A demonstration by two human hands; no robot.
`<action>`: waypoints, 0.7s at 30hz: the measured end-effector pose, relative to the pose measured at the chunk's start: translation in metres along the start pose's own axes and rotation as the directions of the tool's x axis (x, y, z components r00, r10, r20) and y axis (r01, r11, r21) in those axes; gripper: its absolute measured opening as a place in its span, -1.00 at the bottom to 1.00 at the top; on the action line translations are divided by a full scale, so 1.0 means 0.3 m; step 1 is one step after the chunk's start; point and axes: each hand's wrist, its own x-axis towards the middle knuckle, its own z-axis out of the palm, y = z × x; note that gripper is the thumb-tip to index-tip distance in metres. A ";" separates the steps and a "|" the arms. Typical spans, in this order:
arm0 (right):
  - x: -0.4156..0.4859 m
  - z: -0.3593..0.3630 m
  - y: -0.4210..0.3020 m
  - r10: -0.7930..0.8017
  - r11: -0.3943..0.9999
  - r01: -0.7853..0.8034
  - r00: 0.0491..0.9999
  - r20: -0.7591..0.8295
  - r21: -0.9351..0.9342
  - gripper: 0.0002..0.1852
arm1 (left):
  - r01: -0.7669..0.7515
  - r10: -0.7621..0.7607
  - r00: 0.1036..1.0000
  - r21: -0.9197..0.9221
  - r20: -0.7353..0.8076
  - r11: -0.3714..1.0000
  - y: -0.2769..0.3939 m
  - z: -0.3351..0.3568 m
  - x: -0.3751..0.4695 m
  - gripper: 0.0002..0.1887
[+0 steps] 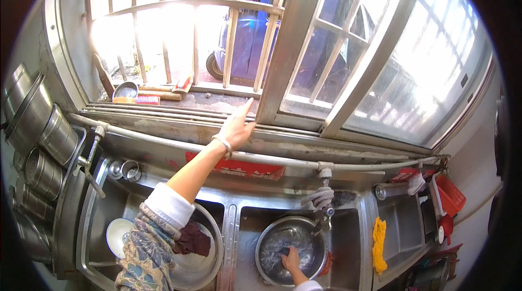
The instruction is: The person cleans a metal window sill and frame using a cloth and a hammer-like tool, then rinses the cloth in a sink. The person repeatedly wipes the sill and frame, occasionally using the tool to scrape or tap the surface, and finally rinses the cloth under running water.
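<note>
My left hand (237,128), with a bangle at the wrist, reaches over the sink pipe to the window sill, fingers extended beside the sliding window frame (267,103). Nothing shows in it. Lower right, my right hand (290,259) is in a steel basin (261,232) of water in the middle sink, its fingertips at a small dark thing I cannot make out. A tap (325,219) stands over this basin. Under my left arm, a larger metal basin (218,246) in the left sink holds a dark maroon cloth (195,240). A white bowl (116,236) lies beside it.
Steel pots (57,136) crowd the far left. A yellow cloth (379,246) hangs on the divider by the right sink (401,225); a red plastic basket (450,195) is beyond. A water pipe (163,139) runs behind the sinks. A small pan (125,90) sits on the sill before window bars.
</note>
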 end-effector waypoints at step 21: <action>0.528 -1.144 -1.542 -0.863 0.415 0.865 0.277 -0.422 -0.280 -0.58 | -0.109 0.241 0.940 0.456 -0.241 0.883 -0.186 -0.063 -0.342 -0.77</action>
